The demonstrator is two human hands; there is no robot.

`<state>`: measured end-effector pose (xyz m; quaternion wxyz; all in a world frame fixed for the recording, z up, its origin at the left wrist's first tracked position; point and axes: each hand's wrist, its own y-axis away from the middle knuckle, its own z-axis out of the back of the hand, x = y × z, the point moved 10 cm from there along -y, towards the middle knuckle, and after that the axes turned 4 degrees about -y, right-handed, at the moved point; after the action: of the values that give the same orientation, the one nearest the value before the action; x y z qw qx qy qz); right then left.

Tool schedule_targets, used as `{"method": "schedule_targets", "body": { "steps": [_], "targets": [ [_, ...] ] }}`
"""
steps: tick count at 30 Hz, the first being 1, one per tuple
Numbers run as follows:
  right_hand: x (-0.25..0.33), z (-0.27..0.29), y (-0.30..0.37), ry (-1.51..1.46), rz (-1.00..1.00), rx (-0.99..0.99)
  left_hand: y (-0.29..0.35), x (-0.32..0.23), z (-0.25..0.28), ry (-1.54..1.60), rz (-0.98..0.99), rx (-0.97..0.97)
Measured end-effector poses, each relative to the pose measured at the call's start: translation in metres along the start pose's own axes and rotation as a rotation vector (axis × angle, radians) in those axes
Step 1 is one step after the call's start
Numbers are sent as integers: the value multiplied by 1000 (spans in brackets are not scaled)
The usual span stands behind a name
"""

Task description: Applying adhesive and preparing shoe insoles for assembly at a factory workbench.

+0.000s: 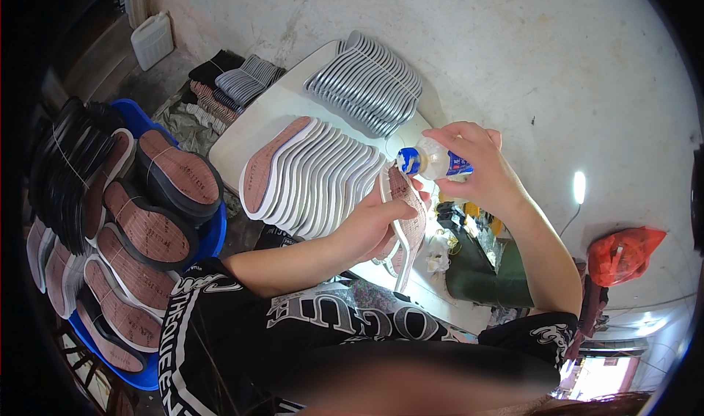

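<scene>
My left hand (375, 224) grips a shoe sole (409, 229) with a brownish-pink top and a white rim, held up on a slant. A small clear bottle (434, 159) with a blue cap and blue label is tilted in my right hand (477, 155). Its capped end points at the upper end of the sole, close to the edge; whether they touch I cannot tell. Left of my hands, a fanned row of white-edged soles (315, 174) leans on the white table (246, 141). Behind it lies a stack of grey soles (367, 82).
At the left, a blue basin (213, 232) is heaped with tied bundles of pink-topped soles (150, 225). More bundled pieces (246, 78) lie beyond the table's left edge, near a white jug (152, 42). To the right are a dark green machine part (484, 273), a lit lamp (579, 188) and a red bag (623, 256).
</scene>
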<state>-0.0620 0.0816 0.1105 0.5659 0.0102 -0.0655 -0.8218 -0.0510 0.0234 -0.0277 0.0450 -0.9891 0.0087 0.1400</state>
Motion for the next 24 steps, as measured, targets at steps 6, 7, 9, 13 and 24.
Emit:
{"method": "schedule_targets", "body": {
  "steps": [6, 7, 9, 13, 24],
  "targets": [
    [-10, -1, 3, -75, -11, -29, -2, -2, 0, -76, -54, -2],
    [-11, -2, 3, -77, -10, -31, -2, -2, 1, -54, -66, 6],
    [-15, -4, 4, -126, -38, -8, -3, -2, 1, -33, -74, 16],
    [-42, -10, 6, -285, -145, -20, -13, -8, -1, 32, -63, 21],
    [-266, -74, 29, -540, -637, -197, -44, -4, 27, 176, 103, -94]
  ]
}}
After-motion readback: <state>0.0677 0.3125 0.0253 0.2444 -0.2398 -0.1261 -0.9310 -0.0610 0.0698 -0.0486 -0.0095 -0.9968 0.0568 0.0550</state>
